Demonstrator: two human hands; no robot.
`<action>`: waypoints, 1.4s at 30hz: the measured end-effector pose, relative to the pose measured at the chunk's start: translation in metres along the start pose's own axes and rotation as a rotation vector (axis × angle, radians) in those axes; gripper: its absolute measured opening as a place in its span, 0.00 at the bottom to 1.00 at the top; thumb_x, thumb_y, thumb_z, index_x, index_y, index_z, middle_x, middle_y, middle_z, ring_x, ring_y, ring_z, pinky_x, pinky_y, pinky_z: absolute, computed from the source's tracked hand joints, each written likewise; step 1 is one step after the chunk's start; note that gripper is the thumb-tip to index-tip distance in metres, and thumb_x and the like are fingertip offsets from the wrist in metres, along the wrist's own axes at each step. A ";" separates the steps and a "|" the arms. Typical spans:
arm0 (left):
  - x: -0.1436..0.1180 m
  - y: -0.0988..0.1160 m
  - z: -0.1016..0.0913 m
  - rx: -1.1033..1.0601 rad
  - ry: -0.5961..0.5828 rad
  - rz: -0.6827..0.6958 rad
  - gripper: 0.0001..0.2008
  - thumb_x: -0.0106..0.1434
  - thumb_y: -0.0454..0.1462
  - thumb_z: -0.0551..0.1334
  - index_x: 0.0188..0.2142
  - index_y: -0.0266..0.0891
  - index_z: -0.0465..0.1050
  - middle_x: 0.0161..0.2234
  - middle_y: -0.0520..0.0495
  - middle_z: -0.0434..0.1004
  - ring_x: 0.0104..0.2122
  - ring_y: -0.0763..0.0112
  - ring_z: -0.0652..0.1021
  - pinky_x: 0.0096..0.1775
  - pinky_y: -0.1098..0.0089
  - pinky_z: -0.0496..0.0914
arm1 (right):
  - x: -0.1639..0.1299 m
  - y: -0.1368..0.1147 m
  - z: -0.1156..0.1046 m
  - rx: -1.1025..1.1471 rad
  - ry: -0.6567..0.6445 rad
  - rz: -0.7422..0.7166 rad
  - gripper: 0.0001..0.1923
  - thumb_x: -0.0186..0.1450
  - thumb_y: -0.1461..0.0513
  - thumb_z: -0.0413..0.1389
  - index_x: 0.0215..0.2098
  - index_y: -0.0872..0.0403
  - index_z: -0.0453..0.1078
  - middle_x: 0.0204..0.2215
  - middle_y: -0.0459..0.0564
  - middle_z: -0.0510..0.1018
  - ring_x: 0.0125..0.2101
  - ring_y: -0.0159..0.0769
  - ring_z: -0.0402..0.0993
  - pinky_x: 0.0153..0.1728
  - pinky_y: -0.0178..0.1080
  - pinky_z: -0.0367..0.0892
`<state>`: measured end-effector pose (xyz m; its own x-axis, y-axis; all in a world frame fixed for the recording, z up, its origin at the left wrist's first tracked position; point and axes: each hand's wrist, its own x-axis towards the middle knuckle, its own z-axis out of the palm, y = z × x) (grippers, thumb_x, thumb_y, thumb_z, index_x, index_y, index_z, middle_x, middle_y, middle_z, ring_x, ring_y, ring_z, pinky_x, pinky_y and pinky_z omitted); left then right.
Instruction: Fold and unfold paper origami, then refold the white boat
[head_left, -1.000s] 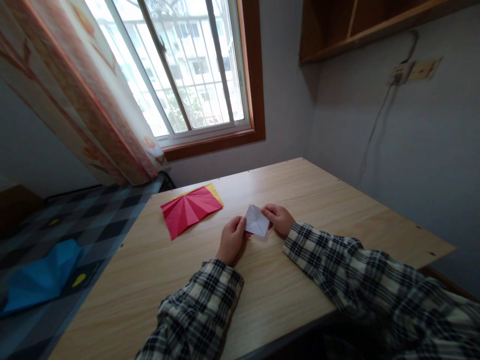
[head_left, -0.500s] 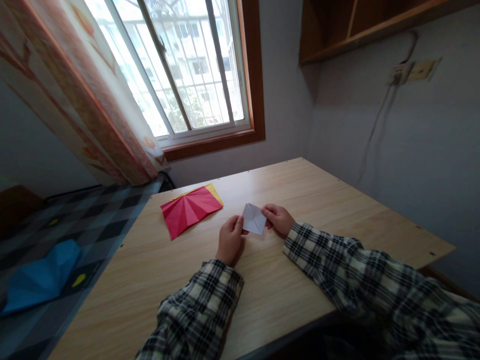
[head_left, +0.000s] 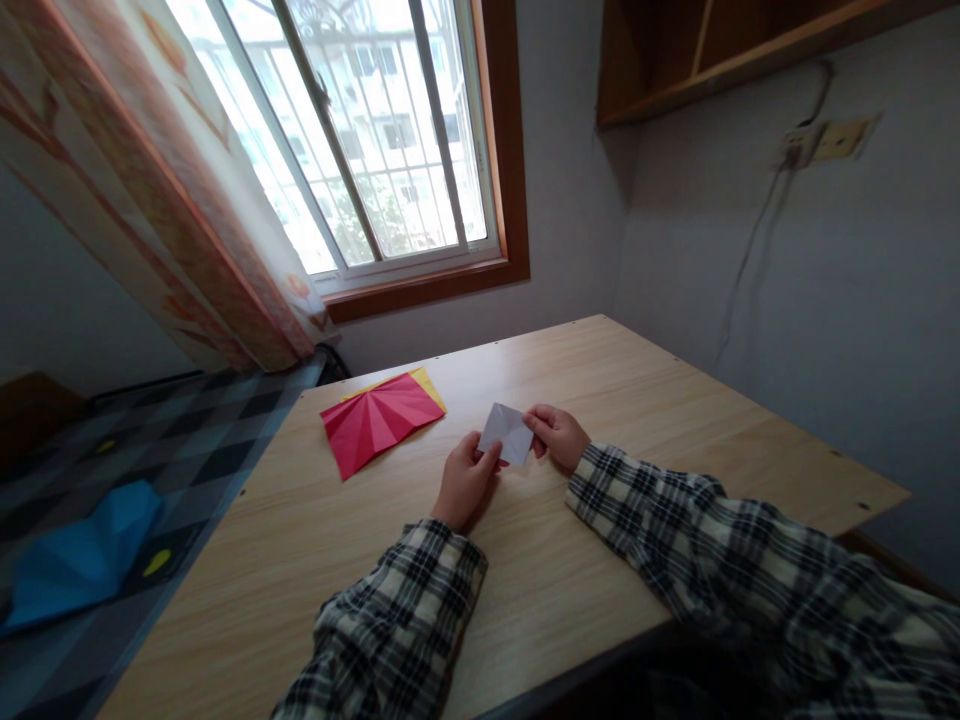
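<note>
Item: small white paper [head_left: 505,433], creased, held just above the wooden surface [head_left: 615,400] near its middle. Left hand [head_left: 463,482]: at the paper's 8 o'clock corner, grip pinched together on that corner, thumb on top, so the sheet stays taut and off the wood. Right hand [head_left: 559,436]: at the paper's 3 o'clock edge, grip closed on that edge, opposing the left so the paper can be worked between the two; it tilts toward the wearer, its creases catching the window light. Adjacent: red paper [head_left: 377,420], fan-creased, lying flat at 10 o'clock of the hands and well apart, with a yellow sheet [head_left: 428,383] showing beneath its far edge; both are stacked aside, clear of the working area. Off the surface: blue paper [head_left: 79,555] on the chequered floor at 8 o'clock. Sleeves plaid.
</note>
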<state>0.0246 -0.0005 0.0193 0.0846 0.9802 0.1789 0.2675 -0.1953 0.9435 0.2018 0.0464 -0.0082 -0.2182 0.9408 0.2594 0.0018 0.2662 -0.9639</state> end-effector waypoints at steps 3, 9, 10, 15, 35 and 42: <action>0.001 -0.002 0.000 -0.032 0.025 0.000 0.14 0.58 0.47 0.63 0.31 0.38 0.70 0.25 0.49 0.77 0.27 0.66 0.78 0.28 0.71 0.69 | 0.001 0.005 0.000 0.059 -0.045 0.025 0.19 0.62 0.47 0.54 0.33 0.55 0.67 0.17 0.41 0.70 0.16 0.27 0.65 0.17 0.31 0.59; 0.003 -0.006 -0.001 -0.115 0.073 -0.015 0.16 0.57 0.48 0.64 0.33 0.37 0.70 0.25 0.50 0.76 0.25 0.69 0.76 0.29 0.71 0.69 | 0.002 0.009 0.001 0.110 -0.164 0.068 0.21 0.60 0.46 0.58 0.35 0.57 0.68 0.22 0.44 0.75 0.17 0.27 0.67 0.18 0.30 0.61; 0.003 -0.006 -0.001 -0.127 0.075 -0.020 0.16 0.56 0.48 0.64 0.33 0.37 0.70 0.25 0.50 0.76 0.25 0.70 0.76 0.29 0.71 0.69 | 0.002 0.008 0.001 0.101 -0.174 0.070 0.21 0.60 0.46 0.58 0.34 0.57 0.68 0.22 0.45 0.75 0.17 0.27 0.67 0.19 0.30 0.61; 0.002 -0.004 -0.002 -0.158 0.051 -0.041 0.17 0.56 0.48 0.64 0.35 0.36 0.70 0.26 0.50 0.76 0.25 0.71 0.75 0.29 0.72 0.68 | 0.000 0.006 0.001 0.071 -0.182 0.073 0.23 0.60 0.45 0.57 0.27 0.57 0.68 0.20 0.46 0.75 0.17 0.27 0.67 0.20 0.31 0.61; 0.001 -0.001 -0.001 -0.124 0.057 -0.037 0.17 0.55 0.46 0.66 0.37 0.36 0.69 0.28 0.48 0.78 0.25 0.70 0.76 0.28 0.71 0.69 | -0.002 0.006 0.000 -0.017 -0.282 0.068 0.19 0.61 0.47 0.57 0.29 0.56 0.69 0.20 0.45 0.75 0.20 0.29 0.69 0.23 0.33 0.64; 0.000 0.002 0.000 -0.136 0.037 -0.045 0.17 0.55 0.46 0.66 0.38 0.37 0.69 0.29 0.47 0.79 0.27 0.69 0.76 0.28 0.72 0.68 | -0.004 0.001 0.000 -0.080 -0.248 0.055 0.17 0.61 0.50 0.57 0.28 0.55 0.68 0.18 0.44 0.73 0.19 0.30 0.68 0.22 0.33 0.62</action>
<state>0.0249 -0.0007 0.0210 0.0393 0.9889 0.1435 0.1379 -0.1477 0.9794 0.2022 0.0428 -0.0105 -0.4478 0.8769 0.1750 0.0955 0.2415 -0.9657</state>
